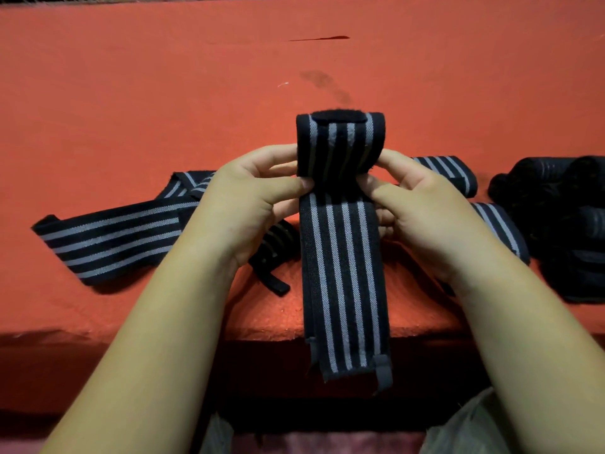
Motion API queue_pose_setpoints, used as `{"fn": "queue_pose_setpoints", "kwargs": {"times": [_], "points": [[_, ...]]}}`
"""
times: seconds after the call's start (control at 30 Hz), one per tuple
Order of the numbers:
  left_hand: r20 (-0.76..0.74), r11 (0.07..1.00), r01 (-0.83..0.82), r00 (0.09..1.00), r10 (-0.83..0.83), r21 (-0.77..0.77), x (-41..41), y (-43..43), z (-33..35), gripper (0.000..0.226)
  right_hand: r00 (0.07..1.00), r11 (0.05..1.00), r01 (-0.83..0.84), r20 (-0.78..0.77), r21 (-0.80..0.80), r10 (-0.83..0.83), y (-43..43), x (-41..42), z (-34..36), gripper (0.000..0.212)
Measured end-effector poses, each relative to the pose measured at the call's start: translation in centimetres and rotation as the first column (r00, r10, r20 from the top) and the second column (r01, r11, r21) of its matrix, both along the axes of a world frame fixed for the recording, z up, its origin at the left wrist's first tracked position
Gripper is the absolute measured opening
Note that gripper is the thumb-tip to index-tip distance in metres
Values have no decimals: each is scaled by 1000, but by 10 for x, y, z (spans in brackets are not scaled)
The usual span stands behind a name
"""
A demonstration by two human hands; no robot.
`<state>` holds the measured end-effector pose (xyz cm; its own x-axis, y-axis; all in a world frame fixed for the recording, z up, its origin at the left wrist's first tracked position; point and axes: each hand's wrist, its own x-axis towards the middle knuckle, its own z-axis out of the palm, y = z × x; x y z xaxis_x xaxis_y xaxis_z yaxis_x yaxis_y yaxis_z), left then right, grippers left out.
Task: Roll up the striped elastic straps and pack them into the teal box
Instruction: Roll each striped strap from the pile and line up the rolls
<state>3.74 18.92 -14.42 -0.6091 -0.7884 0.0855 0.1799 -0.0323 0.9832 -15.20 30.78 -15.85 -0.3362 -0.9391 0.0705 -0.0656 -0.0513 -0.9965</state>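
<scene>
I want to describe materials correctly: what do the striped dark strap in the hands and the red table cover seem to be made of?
The dark strap with pale grey stripes looks like matte woven elastic webbing: a fine weave shows in the stripes. The red table cover looks like matte felt or cloth, with a fuzzy front edge.

On my feed: left hand and right hand, both bare, fingers bare too. Left forearm and right forearm bare down to the frame edge. At the bottom, pale grey woven cloth over the right leg, a smaller strip over the left. Trousers or shorts, I can't tell.
</scene>
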Motion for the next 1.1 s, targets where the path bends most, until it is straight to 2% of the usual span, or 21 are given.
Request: {"fn": "queue_pose_setpoints", "kwargs": {"times": [0.1,0.2,0.3,0.33,0.37,0.43,0.47,0.57,0.63,0.73,0.83,0.9,1.0,1.1], "points": [[7,996,-83,996,84,-34,-2,1,-1,32,996,999,32,84,20,-33,-1,6,4,31],[34,985,-145,988,149,-95,-3,4,-1,29,969,998,55,238,26,-60,-3,12,7,33],[135,968,-175,970,201,-178,-1,8,1,35,981,998,-7,192,70,-6,0,10,11,66],[171,961,-177,962,214,-211,0,9,2,37,986,997,-3,166,80,-10,1,9,10,67],[188,962,-166,960,208,-217,0,10,2,38,987,997,8,157,77,-20,2,9,10,59],[157,982,-114,978,138,-154,-1,10,3,40,988,998,39,148,46,-46,2,11,9,37],[120,991,-93,987,104,-95,-2,9,4,41,986,998,55,157,30,-59,2,11,9,35],[55,993,-95,994,91,74,-3,6,6,35,966,995,94,246,-35,-82,1,11,11,41],[112,989,-94,990,81,113,0,6,9,24,960,992,100,269,-77,-76,2,10,13,45],[206,996,-49,978,32,79,1,12,14,23,984,991,50,178,-122,-28,4,6,10,36],[217,998,50,975,-57,39,0,21,19,35,999,988,25,29,-153,-21,4,5,6,30],[226,996,91,970,-85,-17,0,26,20,32,999,987,19,-23,-161,-23,4,7,6,31],[193,991,123,975,-110,-54,-1,29,17,23,992,988,-3,-122,-152,-15,5,9,7,32],[154,995,85,985,-75,-59,-3,24,10,30,979,993,-28,-202,-113,5,4,8,6,39]]}}
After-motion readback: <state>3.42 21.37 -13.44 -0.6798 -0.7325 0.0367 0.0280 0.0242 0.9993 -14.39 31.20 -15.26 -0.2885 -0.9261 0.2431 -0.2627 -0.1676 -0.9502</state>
